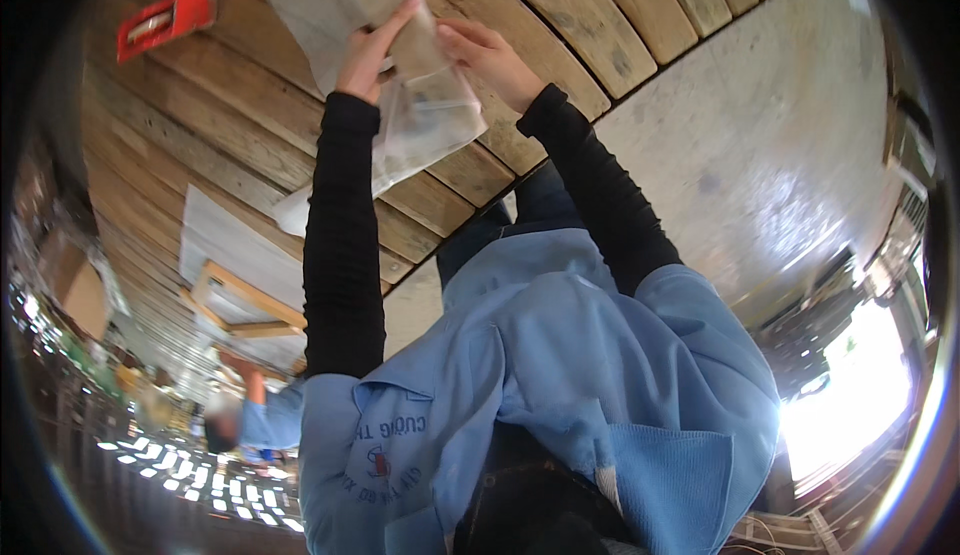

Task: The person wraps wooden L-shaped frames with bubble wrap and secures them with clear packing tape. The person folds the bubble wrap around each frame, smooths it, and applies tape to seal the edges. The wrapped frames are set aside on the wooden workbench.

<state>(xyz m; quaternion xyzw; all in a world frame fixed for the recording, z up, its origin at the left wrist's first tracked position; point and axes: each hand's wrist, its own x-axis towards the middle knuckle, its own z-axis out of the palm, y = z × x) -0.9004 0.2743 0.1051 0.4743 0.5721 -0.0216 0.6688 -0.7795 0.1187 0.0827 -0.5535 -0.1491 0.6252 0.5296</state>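
Observation:
Over the slatted wooden table, both my hands work at a translucent whitish sheet (430, 130) folded about a flat, pale brown piece (425, 50). My left hand (370, 60) grips the left side of this bundle, its thumb lying across the top. At the right edge, my right hand (487, 58) has its fingers bent together against the sheet; part of the fingertips is hidden. The sheet's loose end hangs toward me near the table edge. More of the pale sheeting (300, 0) spreads out beyond my left hand. What the flat piece is made of cannot be made out.
A red holder with a pale object (165, 23) lies at the far left of the slatted table (560, 15). Further left, a wooden frame (240, 300) rests on white sheets (225, 230). A co-worker in blue (270, 420) is beyond it. Grey concrete floor (740, 145) stretches right.

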